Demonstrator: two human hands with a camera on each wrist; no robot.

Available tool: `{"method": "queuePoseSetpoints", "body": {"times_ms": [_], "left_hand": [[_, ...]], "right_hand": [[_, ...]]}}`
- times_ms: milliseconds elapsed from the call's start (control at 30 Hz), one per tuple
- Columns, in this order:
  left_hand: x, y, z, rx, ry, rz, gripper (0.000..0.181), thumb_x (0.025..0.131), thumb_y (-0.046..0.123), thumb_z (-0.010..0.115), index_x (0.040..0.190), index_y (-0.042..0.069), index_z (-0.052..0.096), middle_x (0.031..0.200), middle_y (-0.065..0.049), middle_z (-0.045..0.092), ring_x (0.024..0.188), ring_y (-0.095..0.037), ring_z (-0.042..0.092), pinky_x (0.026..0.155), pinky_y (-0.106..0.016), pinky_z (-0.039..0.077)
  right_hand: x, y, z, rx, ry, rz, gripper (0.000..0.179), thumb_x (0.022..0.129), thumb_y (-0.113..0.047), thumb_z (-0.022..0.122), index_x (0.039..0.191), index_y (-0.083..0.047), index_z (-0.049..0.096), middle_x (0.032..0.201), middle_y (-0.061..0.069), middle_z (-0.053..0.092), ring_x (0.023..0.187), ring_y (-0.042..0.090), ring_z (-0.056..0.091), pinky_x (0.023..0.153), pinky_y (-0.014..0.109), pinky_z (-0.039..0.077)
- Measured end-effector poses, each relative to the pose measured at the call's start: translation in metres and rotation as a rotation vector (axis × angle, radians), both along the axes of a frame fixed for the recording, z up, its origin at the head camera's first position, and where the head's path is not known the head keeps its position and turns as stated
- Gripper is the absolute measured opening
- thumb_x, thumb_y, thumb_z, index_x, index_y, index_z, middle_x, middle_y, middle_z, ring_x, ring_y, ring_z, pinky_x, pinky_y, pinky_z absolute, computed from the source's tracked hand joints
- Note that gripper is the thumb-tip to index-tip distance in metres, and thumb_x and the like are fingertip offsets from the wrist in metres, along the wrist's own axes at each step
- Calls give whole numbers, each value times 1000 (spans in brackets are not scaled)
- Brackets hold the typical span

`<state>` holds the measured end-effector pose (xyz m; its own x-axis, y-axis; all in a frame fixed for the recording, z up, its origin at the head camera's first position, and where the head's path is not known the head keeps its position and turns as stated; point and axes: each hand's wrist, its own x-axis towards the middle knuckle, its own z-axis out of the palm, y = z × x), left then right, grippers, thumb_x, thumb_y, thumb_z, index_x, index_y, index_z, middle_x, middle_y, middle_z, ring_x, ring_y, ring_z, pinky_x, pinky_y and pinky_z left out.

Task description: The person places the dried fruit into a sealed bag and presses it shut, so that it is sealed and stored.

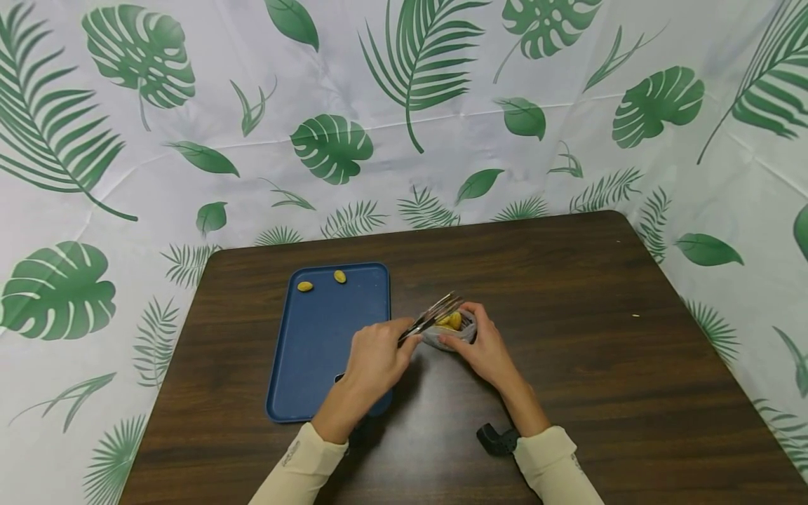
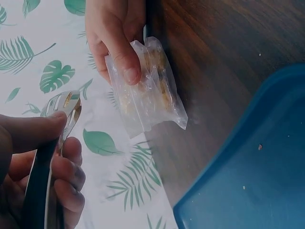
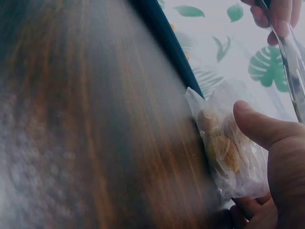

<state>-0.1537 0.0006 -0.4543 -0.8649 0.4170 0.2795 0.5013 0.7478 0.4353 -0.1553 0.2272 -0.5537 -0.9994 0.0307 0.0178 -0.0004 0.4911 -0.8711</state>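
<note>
Past the tray rim (image 1: 388, 298), tabletop (image 1: 600, 365) stretching rightward, left hand (image 1: 372, 354) grips tongs (image 1: 435, 312), right hand (image 1: 486, 347) a crinkled, translucent bag (image 2: 155, 107) of yellow pieces (image 1: 453, 321).

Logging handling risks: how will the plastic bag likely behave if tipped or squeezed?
The bag is probably floppy: its thin plastic is creased. It likely sags unevenly, as yellow pieces bunch inside. Tipping might spill them, since its mouth looks open.

Cannot read any text, label, brand, number or sign in any view. Can see small dark marks (image 1: 291, 452) on the left sleeve (image 1: 303, 471) and right sleeve (image 1: 555, 466), too small and blurred to make out as lettering.
</note>
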Motion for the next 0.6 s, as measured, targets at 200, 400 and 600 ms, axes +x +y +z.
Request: {"method": "queuePoseSetpoints", "body": {"times_ms": [200,400,600], "left_hand": [[0,1,1,-57,-39,-21,26,91,32,79,109,13,77,82,0,76,61,-16,64,53,-32,47],[-2,-5,0,-43,-74,18,29,90,34,80,108,11,76,75,3,70,53,-7,52,50,-26,38],[-4,-13,2,-10,-58,71,31,90,34,80,108,8,76,73,2,70,49,-6,42,48,-26,35]], "right_hand": [[1,0,1,4,3,7,74,87,-41,83,144,-15,43,121,14,66,107,30,62,92,49,47],[0,-1,2,11,0,-1,74,87,-41,83,143,-15,44,123,13,65,106,27,61,94,45,45],[0,0,1,-5,-8,1,74,86,-43,83,143,-15,44,134,14,62,114,30,61,100,50,44]]}}
